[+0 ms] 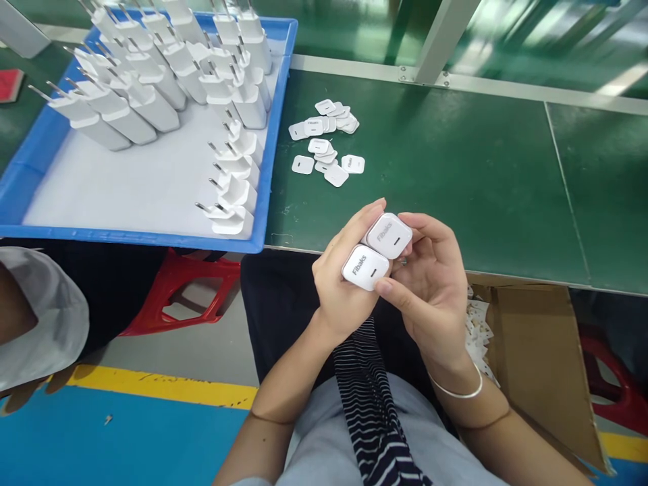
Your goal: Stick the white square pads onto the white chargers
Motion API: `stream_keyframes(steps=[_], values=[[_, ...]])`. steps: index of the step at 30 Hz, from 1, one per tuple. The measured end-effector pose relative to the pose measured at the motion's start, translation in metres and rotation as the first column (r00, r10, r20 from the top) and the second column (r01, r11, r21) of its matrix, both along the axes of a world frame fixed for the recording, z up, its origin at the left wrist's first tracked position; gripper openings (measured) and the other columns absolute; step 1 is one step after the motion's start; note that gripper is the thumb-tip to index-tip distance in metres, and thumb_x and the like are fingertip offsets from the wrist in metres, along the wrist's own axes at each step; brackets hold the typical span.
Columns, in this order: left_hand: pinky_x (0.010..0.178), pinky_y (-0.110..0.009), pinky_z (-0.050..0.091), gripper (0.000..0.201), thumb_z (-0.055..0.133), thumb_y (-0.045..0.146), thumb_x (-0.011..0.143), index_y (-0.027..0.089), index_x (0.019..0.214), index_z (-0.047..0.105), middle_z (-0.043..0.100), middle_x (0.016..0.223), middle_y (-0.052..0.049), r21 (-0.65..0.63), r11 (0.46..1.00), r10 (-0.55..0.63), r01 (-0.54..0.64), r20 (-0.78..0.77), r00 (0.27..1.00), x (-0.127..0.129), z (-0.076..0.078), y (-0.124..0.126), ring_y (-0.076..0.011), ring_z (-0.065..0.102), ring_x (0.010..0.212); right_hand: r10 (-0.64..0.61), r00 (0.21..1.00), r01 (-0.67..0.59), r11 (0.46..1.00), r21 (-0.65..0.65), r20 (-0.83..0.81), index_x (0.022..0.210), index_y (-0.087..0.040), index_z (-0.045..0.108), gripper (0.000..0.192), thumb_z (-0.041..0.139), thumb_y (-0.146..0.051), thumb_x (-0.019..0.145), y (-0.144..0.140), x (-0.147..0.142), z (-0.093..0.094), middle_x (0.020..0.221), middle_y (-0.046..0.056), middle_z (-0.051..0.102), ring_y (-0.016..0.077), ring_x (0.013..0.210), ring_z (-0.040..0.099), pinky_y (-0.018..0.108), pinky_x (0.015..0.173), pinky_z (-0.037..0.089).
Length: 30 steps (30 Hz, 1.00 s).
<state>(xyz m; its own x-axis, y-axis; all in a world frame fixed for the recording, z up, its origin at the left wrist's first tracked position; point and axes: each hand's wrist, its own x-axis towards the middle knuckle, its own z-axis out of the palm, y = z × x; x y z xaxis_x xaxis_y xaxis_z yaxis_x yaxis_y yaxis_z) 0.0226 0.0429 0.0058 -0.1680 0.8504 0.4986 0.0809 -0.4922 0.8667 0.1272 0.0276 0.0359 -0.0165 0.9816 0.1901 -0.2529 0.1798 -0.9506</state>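
Observation:
Two white charger plugs, each with grey lettering and a slot on its end face, sit side by side between my hands, just in front of the green table's near edge. My left hand (338,287) wraps the nearer charger (365,267) from the left. My right hand (434,290) cups the farther charger (389,235) from the right, thumb tip touching the nearer one. A silver bangle (458,391) circles my right wrist.
A blue tray (276,128) with many white chargers, prongs up, stands on the green table (455,175) at the left. Several small white face plates (327,145) lie beside it. An open cardboard box (536,351) sits lower right. Another person's sleeve (40,317) and a red stool (177,290) are at left.

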Motion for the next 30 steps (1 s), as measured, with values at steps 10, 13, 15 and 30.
stream_keyframes(steps=[10,13,15,30], values=[[0.101,-0.040,0.061,0.041,0.066,0.029,0.094,0.027,0.135,0.063,0.068,0.138,-0.006,-0.021,1.000,0.021,-0.021,-0.009,1.000,-0.002,-0.005,0.001,-0.0244,0.070,0.118,0.027,0.997,-0.029,0.999,0.021,0.075,0.131,-0.033,0.059,0.057,0.074,-0.014,0.079,0.000,-0.001,-0.005,0.106,0.002,0.047,0.0176,0.096,0.045,0.032,0.088,0.050],[0.104,-0.040,0.060,0.043,0.066,0.027,0.094,0.028,0.137,0.062,0.067,0.140,-0.005,0.008,1.000,0.016,-0.016,-0.022,1.000,-0.004,-0.005,-0.001,-0.0246,0.069,0.121,0.014,0.998,-0.013,1.000,-0.005,0.066,0.128,-0.032,0.057,0.057,0.076,-0.018,0.077,-0.001,-0.003,-0.006,0.104,0.001,0.046,0.0179,0.095,0.046,0.032,0.086,0.051],[0.106,-0.040,0.059,0.043,0.064,0.026,0.095,0.026,0.137,0.062,0.066,0.140,-0.006,0.059,0.998,0.026,-0.023,-0.037,0.999,-0.005,-0.005,-0.001,-0.0250,0.068,0.124,-0.035,0.993,0.036,0.999,-0.003,0.113,0.127,-0.032,0.055,0.058,0.078,-0.018,0.076,-0.003,-0.007,-0.004,0.107,0.002,0.046,0.0182,0.096,0.048,0.033,0.085,0.052],[0.102,-0.038,0.062,0.043,0.066,0.022,0.093,0.019,0.136,0.064,0.069,0.135,-0.011,0.140,0.990,0.038,-0.026,-0.086,0.996,-0.004,-0.004,-0.001,-0.0255,0.070,0.119,-0.133,0.980,0.130,0.991,0.028,0.147,0.117,-0.030,0.054,0.043,0.076,-0.027,0.081,-0.003,-0.010,-0.004,0.096,0.000,0.046,0.0170,0.086,0.050,0.032,0.076,0.051]])
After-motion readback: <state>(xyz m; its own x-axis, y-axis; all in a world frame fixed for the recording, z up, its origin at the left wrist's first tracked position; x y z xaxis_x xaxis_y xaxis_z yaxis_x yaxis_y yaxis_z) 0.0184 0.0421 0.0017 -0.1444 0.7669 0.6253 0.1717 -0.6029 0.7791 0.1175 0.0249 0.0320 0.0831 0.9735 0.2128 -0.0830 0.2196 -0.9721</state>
